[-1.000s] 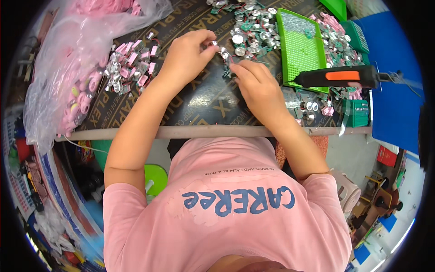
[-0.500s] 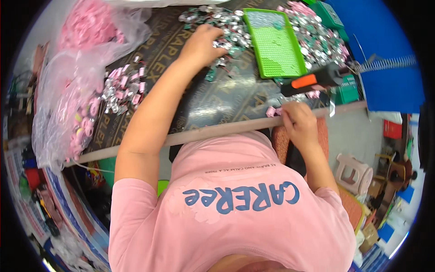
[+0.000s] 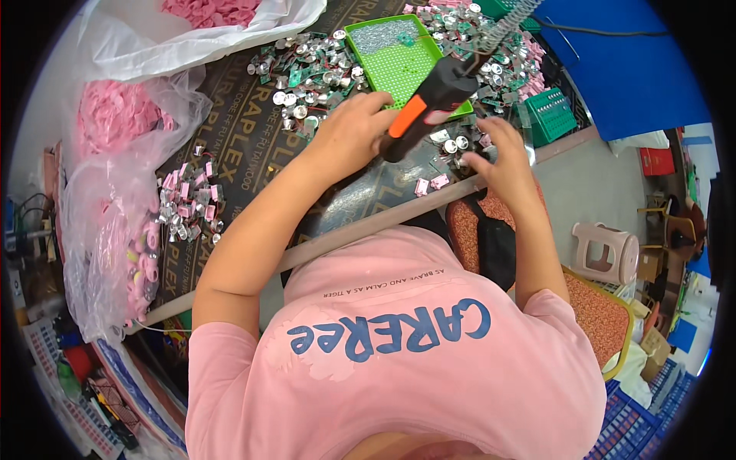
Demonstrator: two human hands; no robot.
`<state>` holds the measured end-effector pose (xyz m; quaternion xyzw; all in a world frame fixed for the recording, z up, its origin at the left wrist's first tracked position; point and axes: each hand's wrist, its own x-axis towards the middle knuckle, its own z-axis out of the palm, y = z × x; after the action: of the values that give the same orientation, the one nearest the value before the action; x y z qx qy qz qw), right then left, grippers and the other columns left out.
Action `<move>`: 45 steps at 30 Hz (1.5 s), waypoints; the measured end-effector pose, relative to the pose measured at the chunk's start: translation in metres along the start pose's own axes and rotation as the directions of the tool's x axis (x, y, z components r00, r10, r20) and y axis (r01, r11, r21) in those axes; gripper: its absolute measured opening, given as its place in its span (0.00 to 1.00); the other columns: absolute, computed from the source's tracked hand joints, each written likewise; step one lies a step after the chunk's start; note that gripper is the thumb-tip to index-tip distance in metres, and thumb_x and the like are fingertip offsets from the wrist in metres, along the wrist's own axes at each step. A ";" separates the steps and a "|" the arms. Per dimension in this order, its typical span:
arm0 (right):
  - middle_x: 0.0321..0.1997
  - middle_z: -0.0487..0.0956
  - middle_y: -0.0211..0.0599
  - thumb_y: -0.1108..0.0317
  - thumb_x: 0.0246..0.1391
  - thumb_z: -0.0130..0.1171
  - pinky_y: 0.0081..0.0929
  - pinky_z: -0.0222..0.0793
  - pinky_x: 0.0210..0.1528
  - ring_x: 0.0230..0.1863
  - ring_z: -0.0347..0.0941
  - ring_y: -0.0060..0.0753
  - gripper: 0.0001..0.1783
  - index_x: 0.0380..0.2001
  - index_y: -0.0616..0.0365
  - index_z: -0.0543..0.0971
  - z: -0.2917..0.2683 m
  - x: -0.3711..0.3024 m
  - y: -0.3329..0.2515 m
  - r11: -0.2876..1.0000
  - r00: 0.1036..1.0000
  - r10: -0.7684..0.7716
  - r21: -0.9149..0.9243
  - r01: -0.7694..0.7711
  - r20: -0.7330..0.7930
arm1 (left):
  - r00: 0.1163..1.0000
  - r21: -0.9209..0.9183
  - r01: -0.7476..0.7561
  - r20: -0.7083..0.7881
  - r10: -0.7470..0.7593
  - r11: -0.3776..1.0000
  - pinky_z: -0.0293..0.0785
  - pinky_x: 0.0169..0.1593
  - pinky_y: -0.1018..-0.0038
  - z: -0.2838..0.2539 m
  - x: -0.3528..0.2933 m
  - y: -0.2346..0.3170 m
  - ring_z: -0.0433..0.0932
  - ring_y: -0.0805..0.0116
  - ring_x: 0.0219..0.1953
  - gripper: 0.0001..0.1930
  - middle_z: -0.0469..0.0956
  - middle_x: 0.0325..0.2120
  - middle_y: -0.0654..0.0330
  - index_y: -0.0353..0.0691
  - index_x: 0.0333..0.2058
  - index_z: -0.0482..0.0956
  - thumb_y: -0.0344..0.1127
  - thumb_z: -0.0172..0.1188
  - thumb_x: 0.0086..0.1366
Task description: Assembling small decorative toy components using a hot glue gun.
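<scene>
A dark power screwdriver (image 3: 425, 111) with an orange stripe hangs tilted on a coiled spring over the table. My left hand (image 3: 349, 138) is at its lower end, fingers reaching right. The screwdriver hides some of the fingertips, so whether they hold anything does not show. My right hand (image 3: 510, 161) is open near the table's front edge, thumb and forefinger apart. Beside its fingers lie a few round silver cups (image 3: 455, 144), with small pink pieces (image 3: 432, 184) closer to the edge. A pile of silver cups and green circuit boards (image 3: 310, 73) spreads beyond my left hand.
A green perforated tray (image 3: 395, 69) holding small metal bits lies behind the screwdriver. Teal bins (image 3: 550, 115) stand at the right. Plastic bags (image 3: 115, 192) with pink parts line the left side, near a heap of pink-and-silver pieces (image 3: 188, 199). A stool (image 3: 606, 249) is right of the table.
My left hand has left the far pile and come nearer and right, to the screwdriver. My right hand has opened and moved up from the edge. The view has shifted, and the screwdriver appears further left.
</scene>
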<state>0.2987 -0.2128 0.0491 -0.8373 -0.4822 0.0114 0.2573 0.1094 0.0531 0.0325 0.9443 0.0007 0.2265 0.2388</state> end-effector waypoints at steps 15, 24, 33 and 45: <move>0.75 0.67 0.55 0.47 0.41 0.83 0.55 0.57 0.77 0.77 0.60 0.65 0.54 0.70 0.57 0.72 0.030 -0.011 -0.010 0.979 0.979 -0.196 0.057 0.193 0.058 | 0.989 -0.115 -0.039 -0.143 0.022 0.993 0.78 0.49 0.59 0.014 0.027 -0.013 0.81 0.49 0.42 0.09 0.81 0.34 0.54 0.38 0.33 0.82 0.29 0.73 0.54; 0.76 0.65 0.55 0.33 0.45 0.76 0.60 0.53 0.77 0.78 0.56 0.65 0.55 0.70 0.54 0.73 0.034 0.013 -0.006 0.993 0.991 -0.121 -0.003 0.121 -0.050 | 0.983 -0.300 0.074 -0.139 -0.120 0.951 0.77 0.44 0.60 -0.007 0.041 -0.013 0.81 0.51 0.39 0.10 0.81 0.32 0.54 0.37 0.34 0.83 0.33 0.75 0.59; 0.68 0.75 0.43 0.34 0.48 0.73 0.64 0.55 0.72 0.76 0.59 0.62 0.43 0.61 0.49 0.81 0.048 0.040 -0.009 0.948 0.951 -0.298 -0.090 0.305 0.080 | 0.983 -0.269 0.125 -0.098 -0.157 0.955 0.77 0.41 0.62 -0.018 0.041 -0.015 0.81 0.53 0.36 0.10 0.79 0.30 0.55 0.36 0.33 0.81 0.31 0.75 0.60; 0.64 0.76 0.37 0.44 0.57 0.67 0.59 0.59 0.64 0.68 0.68 0.50 0.26 0.54 0.45 0.84 0.045 0.030 -0.023 0.870 0.880 -0.467 -0.133 0.475 0.094 | 0.984 -0.273 0.076 -0.133 -0.115 0.959 0.79 0.50 0.66 -0.017 0.019 -0.040 0.84 0.55 0.44 0.08 0.84 0.38 0.55 0.36 0.36 0.83 0.23 0.72 0.58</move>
<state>0.2839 -0.1604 0.0267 -0.7110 -0.6785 -0.0639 0.1736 0.1230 0.0981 0.0357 0.8830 0.0337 0.2821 0.3735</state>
